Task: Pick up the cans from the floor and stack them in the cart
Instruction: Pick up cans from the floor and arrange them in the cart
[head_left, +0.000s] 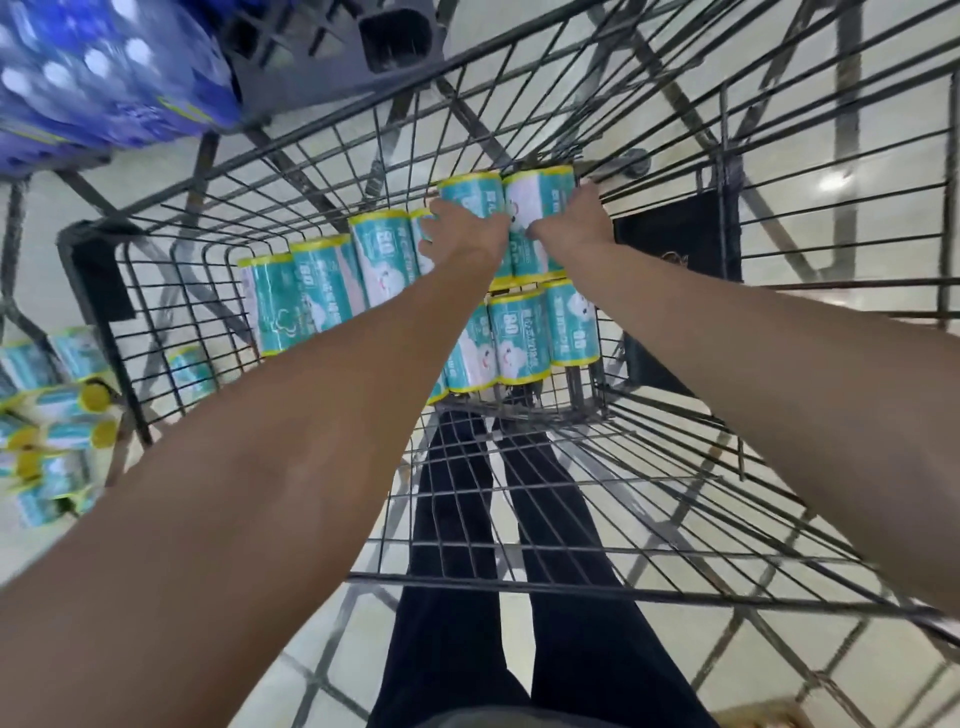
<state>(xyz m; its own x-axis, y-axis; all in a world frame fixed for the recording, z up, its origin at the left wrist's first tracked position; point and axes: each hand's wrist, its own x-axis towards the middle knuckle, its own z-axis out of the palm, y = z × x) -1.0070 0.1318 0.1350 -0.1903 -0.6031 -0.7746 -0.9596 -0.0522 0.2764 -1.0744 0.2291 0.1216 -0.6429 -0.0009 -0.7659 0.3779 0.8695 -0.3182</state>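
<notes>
A wire shopping cart (675, 592) fills the view from above. Teal cans with yellow rims lie on their sides in rows on its floor, a back row (322, 288) and a front row (519, 338). Both my arms reach deep into the cart. My left hand (462, 234) is shut on one teal can (470, 195) at the far end. My right hand (576, 223) is shut on another teal can (537, 195) right beside it. These two cans touch each other and sit on top of the lower cans. Parts of several cans are hidden by my forearms.
More teal cans (57, 415) lie piled on the pale floor left of the cart. A blue wrapped pack of bottles (104, 73) rests on a grey pallet (332, 57) at the upper left. My dark-trousered legs (467, 571) show through the cart's mesh.
</notes>
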